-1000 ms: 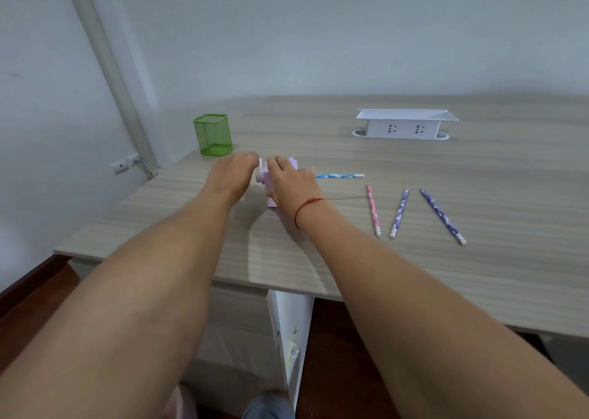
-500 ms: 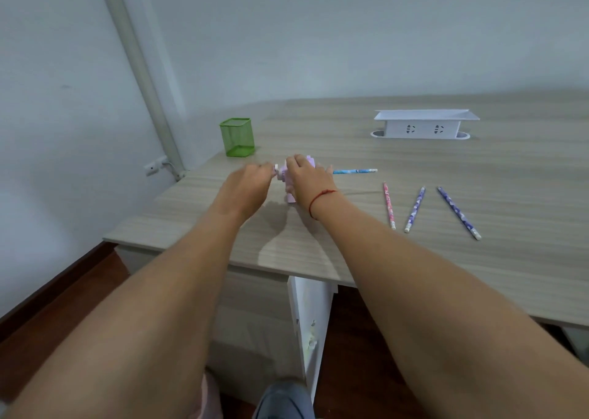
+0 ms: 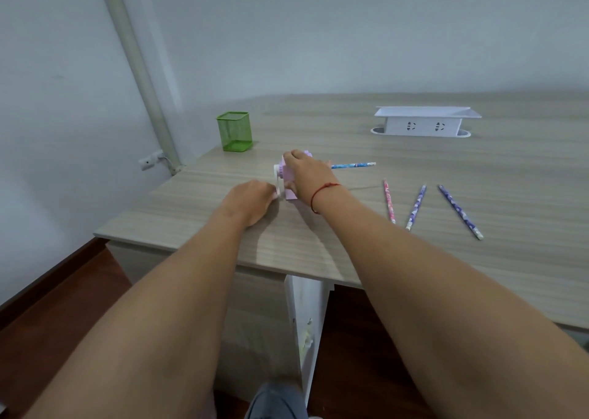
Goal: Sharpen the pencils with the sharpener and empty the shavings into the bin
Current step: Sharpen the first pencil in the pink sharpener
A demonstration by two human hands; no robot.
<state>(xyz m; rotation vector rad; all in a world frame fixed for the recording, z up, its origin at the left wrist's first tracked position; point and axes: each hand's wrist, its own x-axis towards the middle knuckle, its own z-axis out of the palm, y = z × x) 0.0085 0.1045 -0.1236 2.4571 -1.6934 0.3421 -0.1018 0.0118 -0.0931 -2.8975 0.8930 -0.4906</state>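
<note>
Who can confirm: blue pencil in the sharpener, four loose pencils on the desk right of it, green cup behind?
Wrong count: the head view shows three loose pencils, not four. The blue pencil sits in the sharpener; the green cup stands behind.

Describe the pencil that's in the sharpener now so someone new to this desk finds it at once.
On the wood-grain desk, find the pink sharpener that the right hand grips. The blue pencil pokes out sideways from under that hand, toward the right. Unlike the three loose pencils lying nearer the front edge, it is light blue and lodged in the sharpener.
</note>
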